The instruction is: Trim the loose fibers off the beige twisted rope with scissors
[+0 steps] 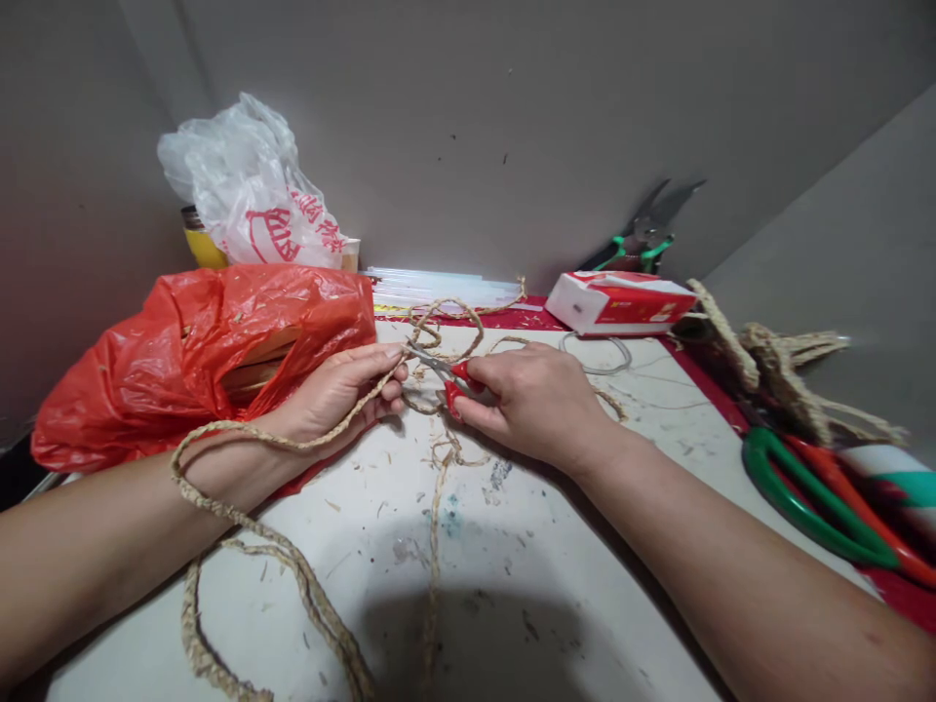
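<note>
Red handles mark the small scissors [441, 367], gripped above the table [504, 531] by the right hand's [537, 395] curled fingers, its forearm angled inward. The left hand [336, 385], fingers pinched together beside the blades, holds a pale tan braided rope [253, 432], knobbly and thin, looping across the left forearm.
</note>
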`<action>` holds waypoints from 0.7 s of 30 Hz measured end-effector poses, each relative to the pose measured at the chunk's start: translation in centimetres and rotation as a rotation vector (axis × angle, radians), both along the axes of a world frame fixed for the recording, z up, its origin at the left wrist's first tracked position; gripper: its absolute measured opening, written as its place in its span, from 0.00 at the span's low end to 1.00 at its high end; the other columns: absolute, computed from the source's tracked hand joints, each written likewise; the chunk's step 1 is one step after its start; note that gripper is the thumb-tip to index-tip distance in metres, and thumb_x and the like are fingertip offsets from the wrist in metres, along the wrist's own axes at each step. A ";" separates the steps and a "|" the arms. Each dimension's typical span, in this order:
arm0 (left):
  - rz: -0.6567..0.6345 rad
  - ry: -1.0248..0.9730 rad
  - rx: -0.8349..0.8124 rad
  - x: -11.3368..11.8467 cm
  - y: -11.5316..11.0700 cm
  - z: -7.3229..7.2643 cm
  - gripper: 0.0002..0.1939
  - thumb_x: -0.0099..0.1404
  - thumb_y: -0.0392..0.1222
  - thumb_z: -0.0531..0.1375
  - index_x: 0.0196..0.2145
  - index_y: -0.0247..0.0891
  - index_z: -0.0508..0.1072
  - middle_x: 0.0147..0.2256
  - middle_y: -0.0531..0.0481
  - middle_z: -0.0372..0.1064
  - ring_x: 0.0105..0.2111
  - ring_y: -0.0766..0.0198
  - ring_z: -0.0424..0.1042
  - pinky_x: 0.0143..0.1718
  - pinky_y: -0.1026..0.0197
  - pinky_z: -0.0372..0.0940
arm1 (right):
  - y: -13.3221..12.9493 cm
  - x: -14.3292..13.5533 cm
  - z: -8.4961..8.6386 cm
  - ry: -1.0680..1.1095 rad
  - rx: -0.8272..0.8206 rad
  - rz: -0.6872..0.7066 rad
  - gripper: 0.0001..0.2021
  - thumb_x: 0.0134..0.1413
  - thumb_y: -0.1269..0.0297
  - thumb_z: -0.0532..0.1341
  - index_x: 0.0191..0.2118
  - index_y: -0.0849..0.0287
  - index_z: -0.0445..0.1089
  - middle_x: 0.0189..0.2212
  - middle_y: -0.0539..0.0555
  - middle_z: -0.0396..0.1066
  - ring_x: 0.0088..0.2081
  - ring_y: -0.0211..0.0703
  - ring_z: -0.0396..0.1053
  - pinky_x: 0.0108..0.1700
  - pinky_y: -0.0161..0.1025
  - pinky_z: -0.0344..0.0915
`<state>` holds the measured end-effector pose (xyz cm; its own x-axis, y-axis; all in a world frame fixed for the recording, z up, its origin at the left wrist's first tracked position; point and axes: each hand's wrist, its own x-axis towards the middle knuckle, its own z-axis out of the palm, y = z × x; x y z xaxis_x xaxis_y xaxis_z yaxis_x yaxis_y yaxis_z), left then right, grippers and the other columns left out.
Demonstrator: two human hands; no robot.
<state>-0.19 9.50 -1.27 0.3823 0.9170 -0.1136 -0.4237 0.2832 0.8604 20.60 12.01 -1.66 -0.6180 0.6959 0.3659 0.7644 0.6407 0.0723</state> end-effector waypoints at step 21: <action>0.053 -0.017 -0.110 0.1 0.0 0.3 0.09 0.59 0.24 0.56 0.36 0.31 0.71 0.28 0.49 0.69 0.23 0.73 0.68 0.28 0.70 0.68 | 0.1 0.1 0.6 -0.050 -0.087 -0.002 0.14 0.50 0.53 0.55 0.28 0.58 0.71 0.23 0.52 0.72 0.26 0.41 0.65 0.32 0.38 0.51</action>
